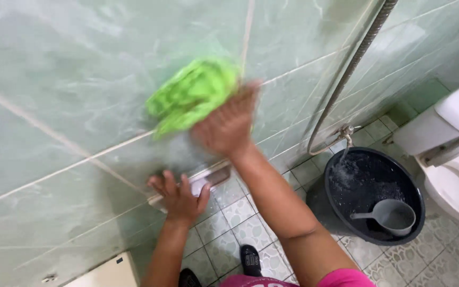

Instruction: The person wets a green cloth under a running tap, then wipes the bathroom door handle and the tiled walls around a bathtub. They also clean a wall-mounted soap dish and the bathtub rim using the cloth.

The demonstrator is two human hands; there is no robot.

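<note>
My right hand [228, 125] presses a bright green cloth [192, 94] against the pale green tiled wall [70, 69]; hand and cloth are blurred by motion. Lower down, my left hand [179, 196] rests with spread fingers on a small metal soap shelf [216, 175] fixed to the wall. It holds nothing.
A black bucket [415, 186] of water with a grey dipper [391, 215] stands on the patterned floor at right, under a tap [346, 133] and a metal shower hose [346, 74]. A white toilet [452, 159] is at the far right. A cream box [110, 273] sits bottom left.
</note>
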